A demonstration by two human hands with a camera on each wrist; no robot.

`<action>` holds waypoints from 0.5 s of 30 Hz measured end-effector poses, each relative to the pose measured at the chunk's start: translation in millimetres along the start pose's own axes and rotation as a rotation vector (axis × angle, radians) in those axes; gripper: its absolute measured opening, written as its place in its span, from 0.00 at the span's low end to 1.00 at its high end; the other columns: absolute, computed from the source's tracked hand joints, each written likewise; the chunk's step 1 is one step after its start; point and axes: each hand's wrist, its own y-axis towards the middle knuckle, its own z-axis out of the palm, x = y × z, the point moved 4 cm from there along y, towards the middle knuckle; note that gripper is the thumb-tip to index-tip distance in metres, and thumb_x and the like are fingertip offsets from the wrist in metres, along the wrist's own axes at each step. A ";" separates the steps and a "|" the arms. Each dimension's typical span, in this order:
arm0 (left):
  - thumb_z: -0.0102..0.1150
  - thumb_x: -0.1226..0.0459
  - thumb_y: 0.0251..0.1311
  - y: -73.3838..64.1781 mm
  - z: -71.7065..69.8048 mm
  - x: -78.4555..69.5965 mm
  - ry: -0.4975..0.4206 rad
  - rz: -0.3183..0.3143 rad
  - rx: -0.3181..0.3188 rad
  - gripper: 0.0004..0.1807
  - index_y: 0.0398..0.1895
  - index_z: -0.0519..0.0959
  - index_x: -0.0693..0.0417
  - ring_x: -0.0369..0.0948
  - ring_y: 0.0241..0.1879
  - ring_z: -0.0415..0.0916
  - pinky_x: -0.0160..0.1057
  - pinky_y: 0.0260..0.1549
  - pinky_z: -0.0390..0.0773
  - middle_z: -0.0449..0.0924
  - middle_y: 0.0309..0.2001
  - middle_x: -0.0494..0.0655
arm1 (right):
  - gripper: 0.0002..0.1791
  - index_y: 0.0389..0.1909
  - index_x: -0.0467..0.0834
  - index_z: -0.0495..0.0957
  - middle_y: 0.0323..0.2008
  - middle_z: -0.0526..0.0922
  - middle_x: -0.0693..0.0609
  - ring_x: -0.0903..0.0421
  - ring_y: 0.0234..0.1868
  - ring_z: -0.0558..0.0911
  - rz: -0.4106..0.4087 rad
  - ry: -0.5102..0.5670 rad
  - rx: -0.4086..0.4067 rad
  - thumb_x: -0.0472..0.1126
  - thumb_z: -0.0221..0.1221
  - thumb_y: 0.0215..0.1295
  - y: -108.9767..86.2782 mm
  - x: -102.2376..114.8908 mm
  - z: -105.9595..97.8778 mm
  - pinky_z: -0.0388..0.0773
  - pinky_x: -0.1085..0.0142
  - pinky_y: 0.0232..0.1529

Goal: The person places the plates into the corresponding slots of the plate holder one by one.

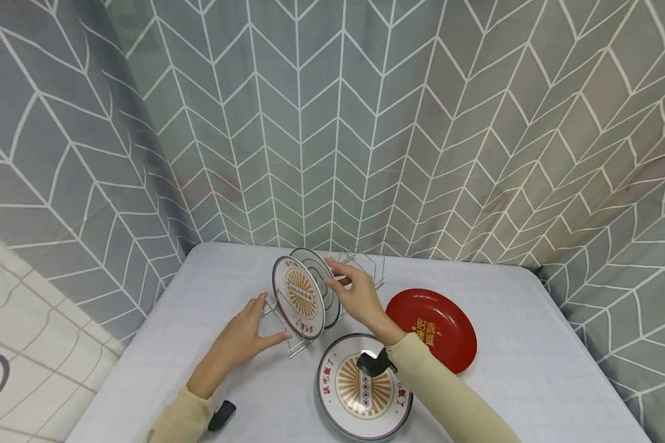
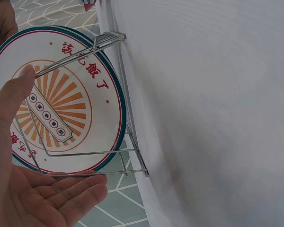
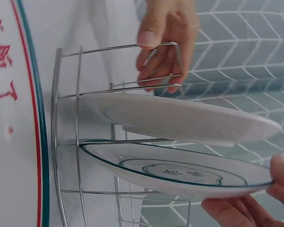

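Observation:
A wire dish rack (image 3: 128, 87) stands on the table with two plates upright in it. My left hand (image 1: 241, 332) holds the rack's left end, thumb on one wire and fingers along another. Closest to that hand leans a white plate with an orange sunburst and red characters (image 1: 299, 297); its plain white back faces the right wrist camera. Behind it a white plate with dark green lines (image 3: 180, 172) sits tilted between the wires. My right hand (image 1: 360, 298) pinches this plate's upper edge, thumb on the patterned face and fingers behind.
Another sunburst plate (image 1: 360, 409) lies flat in front of the rack, partly under my right forearm. To its right is a red plate with gold characters (image 1: 443, 326). A patterned curtain (image 1: 338, 123) hangs behind the white table (image 1: 532, 369).

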 end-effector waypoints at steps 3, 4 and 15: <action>0.67 0.36 0.48 -0.7 1.5 -1.1 -0.008 0.004 -0.003 0.60 0.72 0.56 0.70 0.64 0.61 0.71 0.59 0.58 0.76 0.67 0.65 0.72 | 0.26 0.65 0.45 0.73 0.48 0.84 0.41 0.46 0.45 0.84 0.026 0.075 0.004 0.38 0.62 0.66 -6.0 -7.6 -6.0 0.86 0.65 0.37; 0.67 0.36 0.48 -0.9 2.0 -1.4 -0.006 0.006 -0.005 0.60 0.72 0.56 0.70 0.63 0.61 0.71 0.58 0.58 0.76 0.67 0.65 0.72 | 0.26 0.66 0.44 0.73 0.49 0.84 0.41 0.46 0.47 0.84 0.039 0.112 0.005 0.39 0.61 0.67 -9.2 -11.5 -9.2 0.86 0.64 0.39; 0.66 0.34 0.48 -0.8 -0.9 -1.0 0.018 0.011 -0.015 0.61 0.71 0.56 0.71 0.63 0.61 0.72 0.57 0.57 0.76 0.68 0.64 0.72 | 0.22 0.65 0.38 0.71 0.52 0.81 0.31 0.38 0.52 0.83 0.184 0.274 0.056 0.38 0.54 0.73 -68.5 -75.7 -29.9 0.86 0.60 0.44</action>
